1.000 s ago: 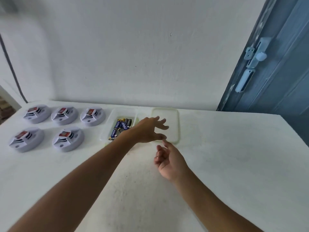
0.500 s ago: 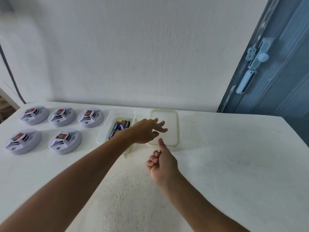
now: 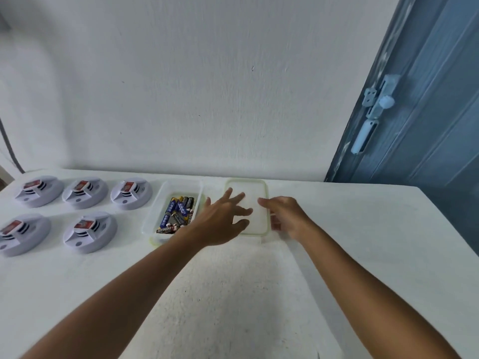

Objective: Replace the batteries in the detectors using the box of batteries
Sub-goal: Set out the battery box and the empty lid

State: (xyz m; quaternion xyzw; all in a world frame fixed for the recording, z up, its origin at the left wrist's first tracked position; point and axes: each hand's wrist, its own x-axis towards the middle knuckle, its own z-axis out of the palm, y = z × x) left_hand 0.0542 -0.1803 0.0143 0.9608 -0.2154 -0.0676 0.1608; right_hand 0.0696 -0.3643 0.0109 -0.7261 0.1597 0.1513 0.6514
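While both hands reach over the lid (image 3: 248, 200) beside the open box of batteries (image 3: 176, 211), seen mid-task on a white counter (image 3: 233, 294) against a pale wall (image 3: 207, 86). Left hand (image 3: 223, 221) spread wide, fingers splayed above the lid's near left part, holding nothing; whether the fingertips touch the plastic, impossible to tell. Right hand (image 3: 287, 218) relaxed and empty at the lid's right rim, fingers loosely extended toward it, contact likewise unclear.

Batteries (image 3: 177, 212) lying loose and jumbled in the box, blue-and-black cells crossing one another. Five detectors (image 3: 89, 231) set out to the left in two rows, three behind and two in front, each apparently showing a red-labelled part on top, none yet in hand.

Judged an early step: box already uncovered, lid lying flat just right of it, no detector opened as far as can be seen. Next move likely to call for shifting the lid clear or leaving it, then drawing one detector to the bare middle of the counter, or picking cells from the heap, which will want a fingertip pinch.

Plenty of open counter in front and to the right; far edge hard against the wall, right edge falling away near a blue door (image 3: 427, 112). Box and lid close to the wall, leaving little room behind them. Nearest front-row detector close to the box's left wall, so a careless sweep there could knock it.
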